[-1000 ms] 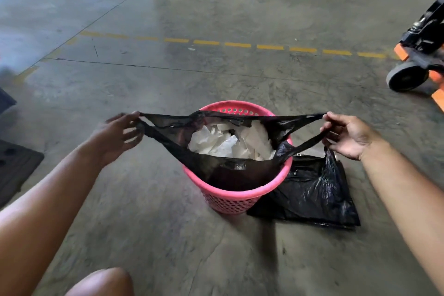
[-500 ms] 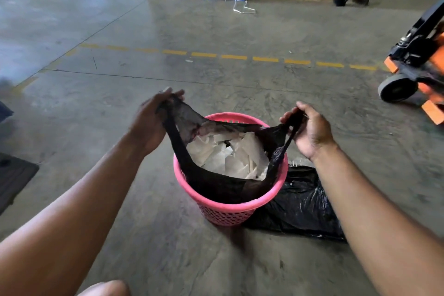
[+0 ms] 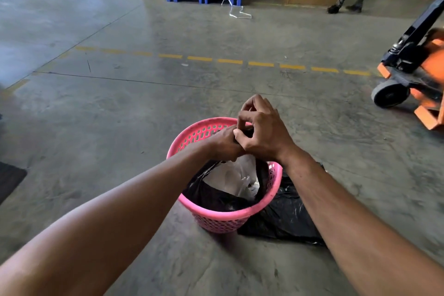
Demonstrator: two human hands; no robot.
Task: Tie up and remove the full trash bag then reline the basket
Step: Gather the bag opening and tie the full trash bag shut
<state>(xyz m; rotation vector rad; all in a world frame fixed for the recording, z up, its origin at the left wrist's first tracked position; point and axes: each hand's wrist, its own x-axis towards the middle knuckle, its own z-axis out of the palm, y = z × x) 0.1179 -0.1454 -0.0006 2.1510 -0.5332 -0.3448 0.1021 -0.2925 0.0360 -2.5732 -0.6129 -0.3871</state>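
Working over the pink basket (image 3: 217, 217), sitting on the concrete floor (image 3: 96, 127) at near centre. Holding both hands together above the basket's far rim, touching each other — left hand (image 3: 224, 143) low and curled shut, right hand (image 3: 263, 131) lying over it from the right. Pinching at the black handles of the full trash bag (image 3: 211, 196), the right hand's fingers (image 3: 245, 116) bent and partly spread, thumb and forefinger closing on a scrap of black plastic between the two hands. Exact grip of the left fingers not showing, being covered by the right hand.

Sitting inside the basket, the full bag, with white paper waste (image 3: 234, 179) showing through a gap on the near side. Rising from the basket to the hands, the bag's two gathered sides, running up and away toward the far rim — the knot point lying directly under the fingers, not beside them. Neither hand being the nearer; both meeting at it.

Lying flat on the floor just right of the basket and touching its base, a second black bag (image 3: 286, 221), judged to be the fresh liner. Judged stage: tying under way, knot not yet seen finished, lifting out and relining pending.

Standing well apart at far right, an orange pallet jack (image 3: 413, 74)
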